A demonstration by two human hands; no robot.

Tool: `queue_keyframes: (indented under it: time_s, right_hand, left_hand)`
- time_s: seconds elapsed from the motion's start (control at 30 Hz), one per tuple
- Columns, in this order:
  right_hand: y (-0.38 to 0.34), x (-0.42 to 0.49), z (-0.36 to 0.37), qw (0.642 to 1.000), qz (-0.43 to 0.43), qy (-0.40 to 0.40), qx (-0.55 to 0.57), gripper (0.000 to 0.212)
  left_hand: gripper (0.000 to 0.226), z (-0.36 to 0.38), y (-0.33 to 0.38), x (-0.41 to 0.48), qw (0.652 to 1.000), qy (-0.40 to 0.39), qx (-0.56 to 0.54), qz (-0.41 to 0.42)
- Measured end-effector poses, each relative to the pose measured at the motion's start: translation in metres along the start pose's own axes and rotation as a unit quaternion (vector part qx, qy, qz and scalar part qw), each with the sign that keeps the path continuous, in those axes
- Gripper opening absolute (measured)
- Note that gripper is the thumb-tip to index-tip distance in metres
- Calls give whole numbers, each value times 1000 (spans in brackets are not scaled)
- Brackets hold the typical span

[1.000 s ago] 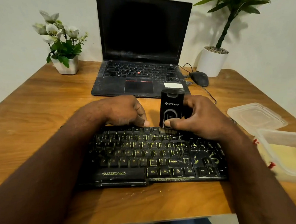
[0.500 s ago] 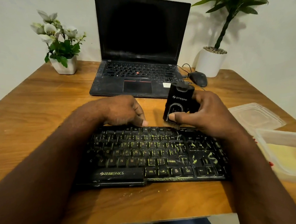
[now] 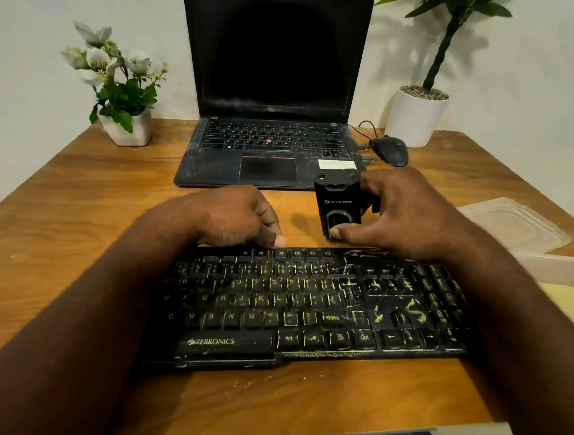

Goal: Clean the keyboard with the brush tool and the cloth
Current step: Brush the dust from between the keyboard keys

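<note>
The table (image 3: 58,216) is carrying the keyboard (image 3: 284,302), which is lying just under both sets of fingers and reaching from them toward the person. The brushing step is going on, and I judge it is far from finished, because yellow dust is sitting on many keys on the person's side of the right fingers. The left hand (image 3: 231,217) is resting at the far edge with fingers curled and the thumb tip touching the edge. Whether they are gripping it I cannot tell. The right hand (image 3: 404,216) is clamping the brush (image 3: 338,203), with the thumb (image 3: 342,230) on its front and the other fingers behind. The brush is standing upright just beyond the far edge. The next move is probably calling for bringing the bristles back onto a key row and sweeping lightly. A second ago the brush was on the top key row. Half a second ago it was tilting off it, and now it is standing straight again.
</note>
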State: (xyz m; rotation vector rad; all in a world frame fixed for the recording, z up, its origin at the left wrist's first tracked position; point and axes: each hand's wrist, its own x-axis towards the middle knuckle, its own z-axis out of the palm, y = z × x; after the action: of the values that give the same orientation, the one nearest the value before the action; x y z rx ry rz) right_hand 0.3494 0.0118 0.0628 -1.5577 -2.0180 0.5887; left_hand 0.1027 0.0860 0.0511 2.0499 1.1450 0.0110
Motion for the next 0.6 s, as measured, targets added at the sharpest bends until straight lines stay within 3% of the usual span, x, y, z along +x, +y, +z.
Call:
queue_keyframes:
  time_s: [0.13,0.33,0.47,0.6]
  right_hand:
    - [7,-9,1,996,3,-2,93,59]
    - [9,-10,2,995,-8,-45,90,55]
    - [8,-5,5,999,-15,48,3,57]
    - [13,-11,2,994,-10,10,108,56]
  left_hand:
    - [20,-1,1,1,1000,-17,-6,-7]
    - [9,-11,18,13,997,-67,-23,-44]
    - [10,-3,28,20,997,-66,-19,-43]
    - [14,2,23,21,998,-53,-27,-23]
